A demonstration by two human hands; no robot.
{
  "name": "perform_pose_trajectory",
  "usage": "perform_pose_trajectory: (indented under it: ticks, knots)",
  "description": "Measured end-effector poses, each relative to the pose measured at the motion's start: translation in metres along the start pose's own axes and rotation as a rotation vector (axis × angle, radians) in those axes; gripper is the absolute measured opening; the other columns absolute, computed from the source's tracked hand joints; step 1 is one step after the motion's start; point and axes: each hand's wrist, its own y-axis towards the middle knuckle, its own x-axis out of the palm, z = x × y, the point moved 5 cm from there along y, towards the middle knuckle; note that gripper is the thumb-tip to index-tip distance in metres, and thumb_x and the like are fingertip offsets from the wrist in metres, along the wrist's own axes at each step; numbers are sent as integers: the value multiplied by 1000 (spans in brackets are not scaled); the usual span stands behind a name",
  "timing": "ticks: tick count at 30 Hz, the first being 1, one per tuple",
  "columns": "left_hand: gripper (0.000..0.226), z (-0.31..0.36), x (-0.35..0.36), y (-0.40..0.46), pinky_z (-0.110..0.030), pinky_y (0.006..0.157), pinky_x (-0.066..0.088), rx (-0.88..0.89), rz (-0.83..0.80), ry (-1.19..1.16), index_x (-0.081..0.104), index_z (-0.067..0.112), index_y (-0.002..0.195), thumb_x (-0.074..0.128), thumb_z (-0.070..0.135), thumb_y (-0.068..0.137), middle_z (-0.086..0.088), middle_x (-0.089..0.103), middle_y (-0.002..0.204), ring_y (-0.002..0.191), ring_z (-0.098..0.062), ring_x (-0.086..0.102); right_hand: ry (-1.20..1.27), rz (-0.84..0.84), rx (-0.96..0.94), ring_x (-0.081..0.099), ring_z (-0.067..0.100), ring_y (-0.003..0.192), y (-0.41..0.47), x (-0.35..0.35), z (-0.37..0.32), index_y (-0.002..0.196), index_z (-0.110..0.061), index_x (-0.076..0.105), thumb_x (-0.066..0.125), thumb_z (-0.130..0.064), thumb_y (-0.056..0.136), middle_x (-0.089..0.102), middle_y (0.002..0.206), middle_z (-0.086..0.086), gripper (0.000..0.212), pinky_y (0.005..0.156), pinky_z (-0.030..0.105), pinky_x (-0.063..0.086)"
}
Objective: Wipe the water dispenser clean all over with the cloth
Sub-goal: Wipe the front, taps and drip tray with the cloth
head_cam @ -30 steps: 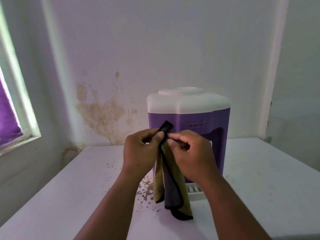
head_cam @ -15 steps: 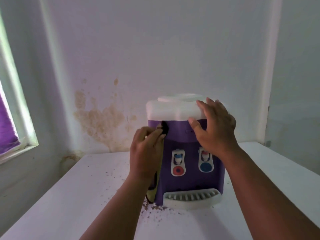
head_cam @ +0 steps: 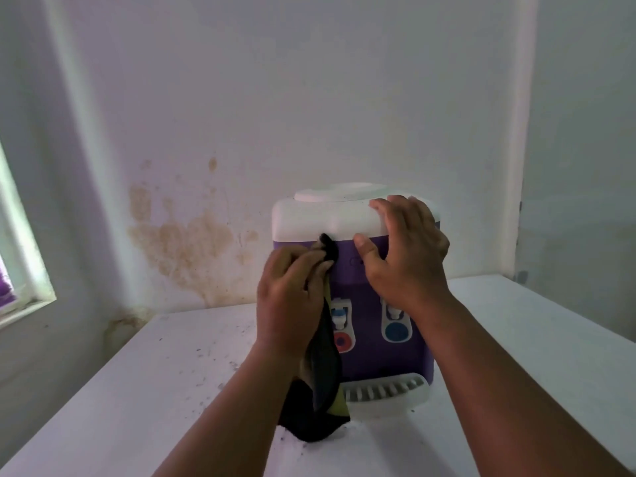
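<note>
Two taps, red and blue, front the purple, white-topped water dispenser (head_cam: 375, 352).

Water dispenser (head_cam: 385, 356) on speckled white table (head_cam: 516, 339)

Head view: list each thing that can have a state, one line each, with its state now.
water dispenser: upright on the table, no bottle on top
cloth: gripped at its top, hanging down the dispenser's front
left hand: grips the cloth
right hand: fingers spread over the dispenser's white top edge
table: strewn with dark crumbs near the dispenser
</note>
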Motion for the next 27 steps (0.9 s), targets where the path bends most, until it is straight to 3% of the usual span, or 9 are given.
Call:
perform_pose_trajectory:
  ticks: [4, 7, 11, 15, 18, 20, 24, 27]
  knots:
    - [12, 4, 3, -12, -33, 76, 59, 22, -42, 14, 79, 1, 100, 79, 6, 89, -10, 71, 96, 84, -22, 66, -20, -21, -14, 32, 18, 137, 11, -11, 8, 138, -42, 47, 52, -72, 83, 43, 140, -15, 63, 101, 46, 28]
    - [13, -4, -4, -3, -32, 75, 58, -76, 27, 13, 79, 3, 102, 80, 6, 89, -7, 71, 94, 82, -21, 66, -47, -61, -16, 33, 19, 129, 21, -14, 13, 135, -44, 51, 51, -82, 75, 43, 129, -14, 71, 100, 42, 24]
    - [15, -4, -6, 7, -14, 80, 52, -190, 97, -49, 80, 7, 104, 81, 10, 89, -3, 72, 98, 85, -16, 66, 17, -62, -2, 30, 19, 132, 21, -10, 14, 133, -44, 50, 59, -77, 78, 39, 130, -12, 65, 110, 48, 26]
    - [11, 5, 1, -7, -34, 75, 59, -28, -36, -3, 79, 3, 100, 79, 7, 90, -6, 70, 95, 84, -20, 65, 87, -30, 0, 27, 17, 135, 16, -6, 14, 135, -44, 48, 63, -67, 83, 38, 135, -11, 58, 112, 48, 25]
    - [12, 4, -1, -18, -38, 70, 60, 78, -108, 69, 79, -1, 98, 78, 6, 89, -10, 71, 92, 82, -24, 65, 86, -31, 6, 26, 16, 135, 16, -4, 14, 135, -45, 48, 63, -65, 85, 37, 136, -12, 57, 111, 46, 25]
    - [13, 1, -5, -15, -40, 69, 60, 59, -80, 96, 79, -2, 99, 78, 4, 88, -11, 71, 91, 81, -25, 65, 80, -29, 9, 26, 15, 135, 16, -3, 14, 136, -45, 47, 62, -66, 85, 36, 136, -13, 57, 111, 47, 26]
    - [14, -8, -13, 5, -35, 76, 57, -144, 92, 48, 79, 1, 103, 79, 3, 89, -10, 72, 94, 85, -26, 66, 88, -18, 18, 26, 15, 135, 15, -2, 14, 135, -45, 47, 61, -67, 85, 36, 135, -15, 56, 111, 48, 27]
    - [13, -6, -11, 2, -33, 75, 57, -97, 69, 40, 78, 0, 102, 79, 2, 89, -11, 70, 94, 84, -25, 65, 93, -18, 23, 26, 15, 135, 14, -2, 14, 135, -45, 47, 57, -70, 83, 37, 136, -14, 58, 110, 46, 26]
